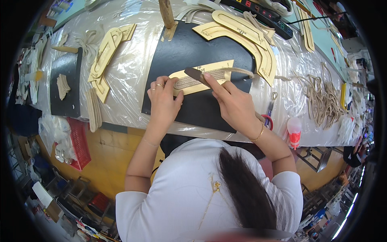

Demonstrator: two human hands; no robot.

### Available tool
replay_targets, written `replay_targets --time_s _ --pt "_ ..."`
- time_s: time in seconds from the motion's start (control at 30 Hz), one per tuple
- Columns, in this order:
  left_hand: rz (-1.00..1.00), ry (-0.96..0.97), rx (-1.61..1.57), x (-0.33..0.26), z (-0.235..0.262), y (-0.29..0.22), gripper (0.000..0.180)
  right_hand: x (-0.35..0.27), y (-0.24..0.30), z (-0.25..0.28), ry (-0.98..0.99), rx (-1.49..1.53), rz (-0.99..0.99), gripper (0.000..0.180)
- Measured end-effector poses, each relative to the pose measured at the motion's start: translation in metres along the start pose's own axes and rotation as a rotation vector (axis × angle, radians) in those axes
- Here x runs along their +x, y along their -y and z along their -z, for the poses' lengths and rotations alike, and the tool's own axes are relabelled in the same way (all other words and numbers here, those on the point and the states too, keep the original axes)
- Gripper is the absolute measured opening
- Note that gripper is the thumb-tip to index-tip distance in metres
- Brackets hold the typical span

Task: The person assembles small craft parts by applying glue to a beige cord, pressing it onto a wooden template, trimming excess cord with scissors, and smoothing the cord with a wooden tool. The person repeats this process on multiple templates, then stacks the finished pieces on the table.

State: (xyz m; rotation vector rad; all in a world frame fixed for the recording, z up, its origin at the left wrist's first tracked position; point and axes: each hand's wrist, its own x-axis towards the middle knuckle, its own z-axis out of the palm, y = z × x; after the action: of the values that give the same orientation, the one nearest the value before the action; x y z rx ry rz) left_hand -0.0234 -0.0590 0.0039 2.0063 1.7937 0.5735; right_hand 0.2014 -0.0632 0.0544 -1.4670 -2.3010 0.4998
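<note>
Gripping a dark brown, flat, blunt-ended tool (pixel 194 74), the right hand (pixel 233 103) as I see it over my remote feed extends its index finger along the shaft. The tool lies across a beige, ribbed textile cord coil (pixel 199 82), laid in close parallel rows with a rounded left end; I cannot tell how firmly it presses. The coil sits on a flat, smooth, pale yellow template (pixel 228 66) with dark markings, set aslant on a matte black board (pixel 193 113). The left hand (pixel 164 99) has bent fingers and thumb on the template's left end; I cannot tell whether it pinches or merely steadies it. From the right end, I trace a cord tail (pixel 242 71) beyond the board. Wrinkled, glossy clear plastic sheeting (pixel 129 94) covers the table. I note stacked, angular pale yellow templates (pixel 264 66) at the board's upper right and a loose, tangled beige cord heap (pixel 325 97) farther right.
</note>
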Motion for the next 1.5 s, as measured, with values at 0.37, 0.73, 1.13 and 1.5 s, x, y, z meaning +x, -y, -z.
replay_targets --time_s 0.37,0.73,1.13,1.5 --pt "-0.023 -0.041 0.035 0.010 -0.003 -0.010 0.039 -0.005 -0.003 -0.003 0.052 -0.135 -0.064 0.061" --pt "-0.005 0.033 0.054 0.022 0.003 -0.014 0.034 -0.021 -0.020 0.002 -0.066 -0.098 -0.148 0.059" --pt "0.069 0.129 0.062 0.031 0.008 -0.023 0.034 -0.038 -0.034 0.008 -0.080 -0.128 -0.157 0.064" --pt "0.078 0.116 0.042 0.028 0.007 -0.022 0.033 -0.012 -0.008 -0.005 0.066 -0.103 -0.110 0.059"
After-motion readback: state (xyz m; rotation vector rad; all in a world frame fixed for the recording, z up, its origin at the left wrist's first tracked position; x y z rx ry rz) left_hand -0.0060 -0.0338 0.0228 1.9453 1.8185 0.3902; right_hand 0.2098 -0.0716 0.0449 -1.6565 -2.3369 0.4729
